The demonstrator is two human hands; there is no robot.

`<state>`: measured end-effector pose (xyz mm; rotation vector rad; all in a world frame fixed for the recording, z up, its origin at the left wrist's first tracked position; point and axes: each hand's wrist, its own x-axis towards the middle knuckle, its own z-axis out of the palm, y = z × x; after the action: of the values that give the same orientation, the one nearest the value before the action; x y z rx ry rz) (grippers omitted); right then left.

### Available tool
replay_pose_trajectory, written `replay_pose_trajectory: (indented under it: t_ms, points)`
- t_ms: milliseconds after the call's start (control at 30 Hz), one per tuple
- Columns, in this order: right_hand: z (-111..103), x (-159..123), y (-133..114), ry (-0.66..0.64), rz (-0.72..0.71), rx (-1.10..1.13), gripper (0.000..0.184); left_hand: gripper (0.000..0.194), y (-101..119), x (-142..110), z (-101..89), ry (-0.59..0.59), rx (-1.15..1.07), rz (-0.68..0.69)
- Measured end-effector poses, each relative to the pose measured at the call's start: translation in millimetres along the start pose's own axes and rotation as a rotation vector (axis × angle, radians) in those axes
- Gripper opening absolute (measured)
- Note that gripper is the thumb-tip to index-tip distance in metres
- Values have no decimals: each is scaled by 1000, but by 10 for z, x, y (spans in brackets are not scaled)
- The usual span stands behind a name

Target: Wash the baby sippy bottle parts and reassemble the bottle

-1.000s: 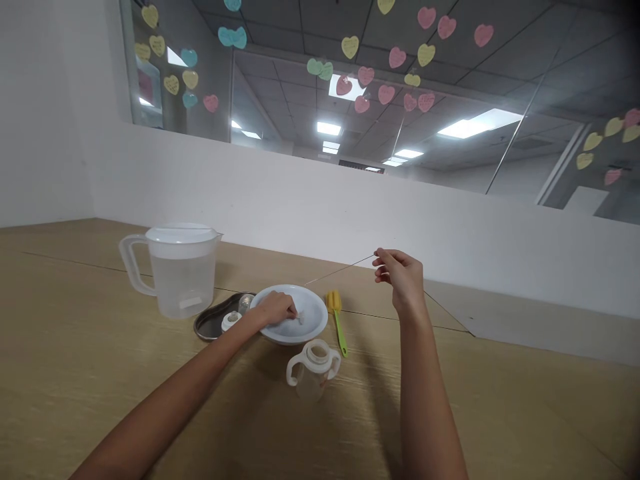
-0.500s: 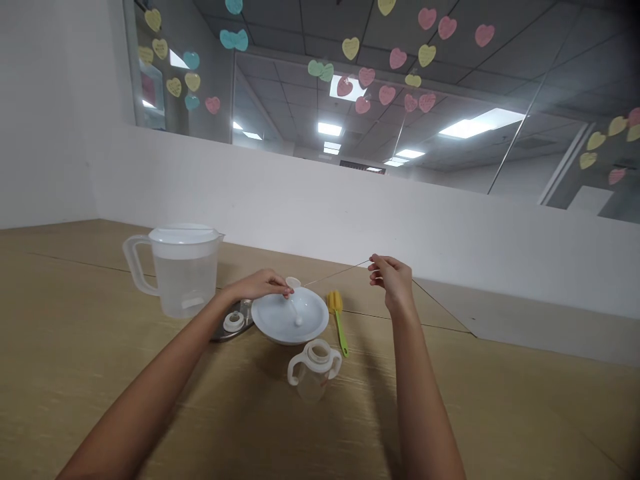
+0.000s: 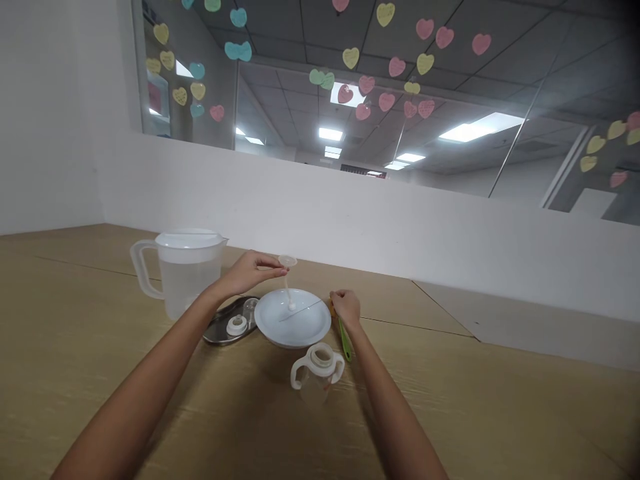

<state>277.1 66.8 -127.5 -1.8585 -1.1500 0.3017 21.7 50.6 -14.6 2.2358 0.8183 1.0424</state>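
Note:
Pinched in my left hand [image 3: 253, 270] is a bottle nipple [image 3: 288, 261] with a straw. The straw hangs from its round clear disc, and a small white weight is at the lower end, over the white bowl [image 3: 295, 340]. My right hand [image 3: 347, 308] is closed on a thin, wire-like straw brush [image 3: 303, 310], which slants down to the left across the bowl. Partly behind that hand lies a yellow-headed bottle brush with a green handle [image 3: 345, 341]. In front of the bowl stands a clear two-handled baby bottle [image 3: 316, 383], its neck uncapped.
A metal tray [image 3: 215, 331] left of the bowl carries a white bottle collar [image 3: 237, 325] and a clear cap [image 3: 251, 308]. Behind my left forearm stands a lidded pitcher [image 3: 190, 267] with water. A white wall [image 3: 320, 210] with a window rises behind the table.
My right hand has come down and left, bringing the thin brush over the bowl. My left hand has lifted slightly with the nipple and straw. The view has tilted a little.

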Motion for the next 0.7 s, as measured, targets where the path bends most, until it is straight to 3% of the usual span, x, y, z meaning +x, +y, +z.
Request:
replay_pose_trajectory:
  t_ms: [167,333,533,633,700]
  points:
    - [3,-44,31,-52,13,-241,23,28,124,-46,44,31,47,28]
    - [-130,-91,-79,-85,-7,-315,23,26,226,-81,80,23,99,45]
    - [-727,-384,-651,-138,-215,-132,36,26,287,-114,237,2,113,99]
    - [-1019,-733,-954,-298,-450,217,49,23,360,-138,401,4,76,149]
    - [-1141,-957,-1078,-227,-500,223,50,21,413,-158,511,11,35,190]
